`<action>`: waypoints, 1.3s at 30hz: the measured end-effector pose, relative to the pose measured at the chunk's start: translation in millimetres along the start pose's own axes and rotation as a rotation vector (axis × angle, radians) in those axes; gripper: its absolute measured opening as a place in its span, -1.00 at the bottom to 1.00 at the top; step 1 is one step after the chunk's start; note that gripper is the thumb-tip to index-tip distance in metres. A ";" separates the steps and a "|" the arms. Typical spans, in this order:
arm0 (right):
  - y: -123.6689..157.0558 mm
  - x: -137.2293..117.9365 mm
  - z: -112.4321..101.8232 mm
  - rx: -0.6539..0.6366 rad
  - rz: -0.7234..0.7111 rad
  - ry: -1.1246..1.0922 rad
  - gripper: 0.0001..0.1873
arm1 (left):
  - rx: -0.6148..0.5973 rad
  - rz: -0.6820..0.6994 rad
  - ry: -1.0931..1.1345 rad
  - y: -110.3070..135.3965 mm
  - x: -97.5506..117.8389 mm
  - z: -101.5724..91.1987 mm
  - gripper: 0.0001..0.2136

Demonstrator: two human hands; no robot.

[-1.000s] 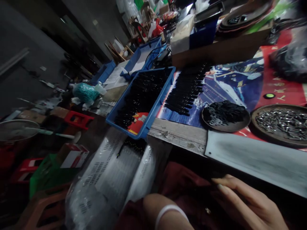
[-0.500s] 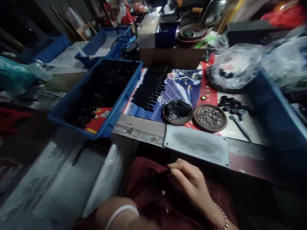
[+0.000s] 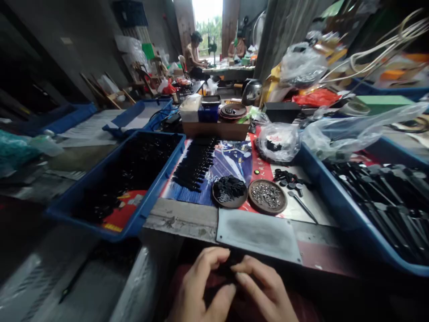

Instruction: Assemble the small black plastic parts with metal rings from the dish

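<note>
Low in the head view, my left hand [image 3: 201, 286] and my right hand [image 3: 263, 286] are close together over my lap, just below the bench edge. A small dark thing [image 3: 231, 264] shows between them, too dark to identify. My left thumb and fingers curve around it, and my right fingertips pinch at it. Nearest to the hands is a pale metal plate [image 3: 258, 235] on the bench edge. Behind that stand a round dish of small black parts [image 3: 229, 189] and a round dish of shiny metal parts [image 3: 267, 197].
A blue tray [image 3: 140, 219] of black pieces is on the left. Another blue tray [image 3: 378, 257] at right holds long black-handled pieces. Black pieces [image 3: 194, 163] lie in a row behind the dishes, and a small black tool [image 3: 303, 207] lies right of them. Two people sit far back.
The camera has tilted up, bringing the window and far people into view. My left hand has come up from low left to meet my right hand at the dark thing.
</note>
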State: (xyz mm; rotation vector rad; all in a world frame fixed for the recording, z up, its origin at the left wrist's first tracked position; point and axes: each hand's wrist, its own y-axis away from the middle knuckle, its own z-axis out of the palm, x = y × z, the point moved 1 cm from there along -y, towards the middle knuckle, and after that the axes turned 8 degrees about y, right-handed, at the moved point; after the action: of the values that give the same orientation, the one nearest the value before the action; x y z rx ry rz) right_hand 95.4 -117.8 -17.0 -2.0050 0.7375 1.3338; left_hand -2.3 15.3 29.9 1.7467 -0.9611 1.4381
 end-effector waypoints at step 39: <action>-21.3 14.1 -92.2 0.189 0.397 -0.008 -0.71 | -0.492 -0.622 0.481 -26.4 -40.4 32.2 -0.50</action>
State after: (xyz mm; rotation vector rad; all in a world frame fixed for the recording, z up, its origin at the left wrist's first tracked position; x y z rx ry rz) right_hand 170.4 -174.1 1.7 -1.7605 1.2583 1.4250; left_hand 31.4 6.1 -16.4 1.1139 -0.4036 1.0214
